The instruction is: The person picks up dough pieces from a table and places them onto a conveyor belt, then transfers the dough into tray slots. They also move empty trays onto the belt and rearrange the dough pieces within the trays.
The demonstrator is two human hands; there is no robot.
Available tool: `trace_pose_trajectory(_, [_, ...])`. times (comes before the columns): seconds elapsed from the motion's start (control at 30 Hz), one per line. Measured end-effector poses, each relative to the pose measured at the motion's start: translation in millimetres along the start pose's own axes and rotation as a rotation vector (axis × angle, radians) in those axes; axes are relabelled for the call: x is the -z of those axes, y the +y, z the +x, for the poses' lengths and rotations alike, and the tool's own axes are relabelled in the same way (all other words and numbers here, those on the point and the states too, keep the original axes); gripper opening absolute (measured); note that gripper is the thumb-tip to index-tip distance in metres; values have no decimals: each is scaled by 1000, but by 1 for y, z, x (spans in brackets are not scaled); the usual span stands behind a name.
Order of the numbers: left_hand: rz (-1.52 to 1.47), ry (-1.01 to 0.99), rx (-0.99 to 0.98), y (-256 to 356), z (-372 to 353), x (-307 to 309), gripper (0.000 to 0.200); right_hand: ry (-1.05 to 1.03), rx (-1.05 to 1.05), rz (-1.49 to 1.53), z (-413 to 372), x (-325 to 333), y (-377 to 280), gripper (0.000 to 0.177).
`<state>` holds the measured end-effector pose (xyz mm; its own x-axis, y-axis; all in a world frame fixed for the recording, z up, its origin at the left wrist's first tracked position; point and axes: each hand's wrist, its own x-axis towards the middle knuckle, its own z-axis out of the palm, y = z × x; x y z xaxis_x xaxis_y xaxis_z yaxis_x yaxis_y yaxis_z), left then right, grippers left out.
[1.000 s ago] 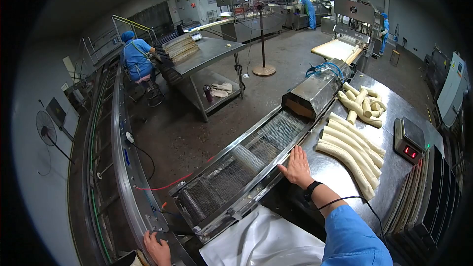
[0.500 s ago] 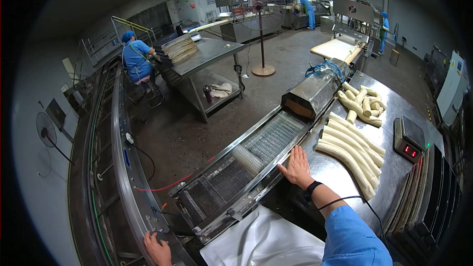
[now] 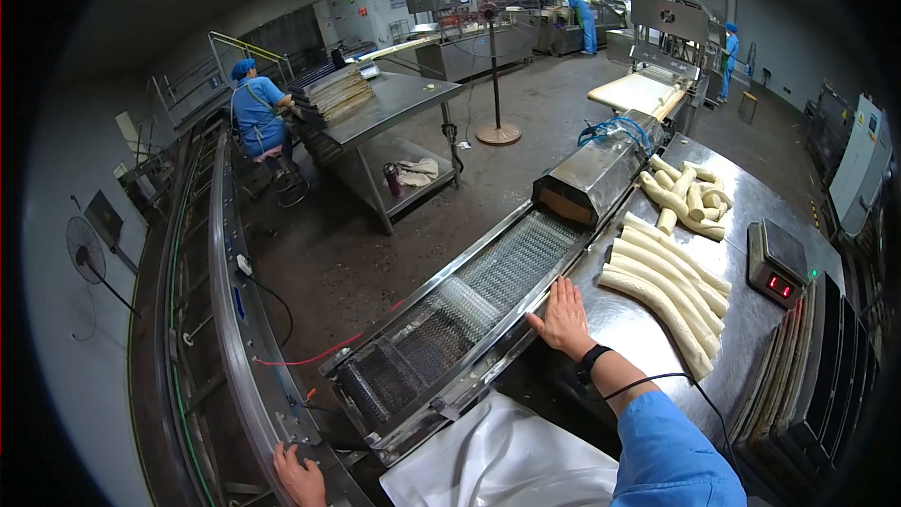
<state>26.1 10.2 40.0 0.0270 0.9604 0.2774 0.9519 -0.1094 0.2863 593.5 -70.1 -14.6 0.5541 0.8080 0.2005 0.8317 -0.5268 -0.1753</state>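
Observation:
My right hand [image 3: 563, 317] lies flat at the near edge of the steel table, fingers stretched out, right beside the rail of a mesh conveyor [image 3: 469, 296]. Nothing is in it. To its right several long pale dough rolls [image 3: 657, 272] are laid side by side, and shorter dough pieces [image 3: 690, 197] are heaped behind them. At the bottom left my left hand [image 3: 300, 476] rests with spread fingers on the metal rail [image 3: 246, 366] of a long conveyor line, holding nothing. White plastic sheeting [image 3: 497, 460] lies between my two arms.
A digital scale [image 3: 777, 263] stands on the steel table [image 3: 610, 338], with stacked trays [image 3: 798, 366] beside it. A black cable [image 3: 657, 377] crosses my right forearm. A person in blue [image 3: 263, 113] sits at another table at the left; a pedestal fan [image 3: 496, 66] stands beyond.
The view has shifted very slightly. Both of my hands stay where they were, and the seated person's arm has moved a little.

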Motion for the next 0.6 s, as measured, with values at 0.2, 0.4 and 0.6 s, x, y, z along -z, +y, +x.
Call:
trace_pose_trajectory(0.2, [11,-7,11,0,0,0,35,7,4,3,0,-3,1,93])
trace_pose_trajectory(0.4, [16,-17,19,-1,0,-1,35,7,-6,33,0,-2,1,94])
trace_pose_trajectory(0.6, [17,-16,51,-14,2,-9,36,-2,-1,39,-1,0,1,93])
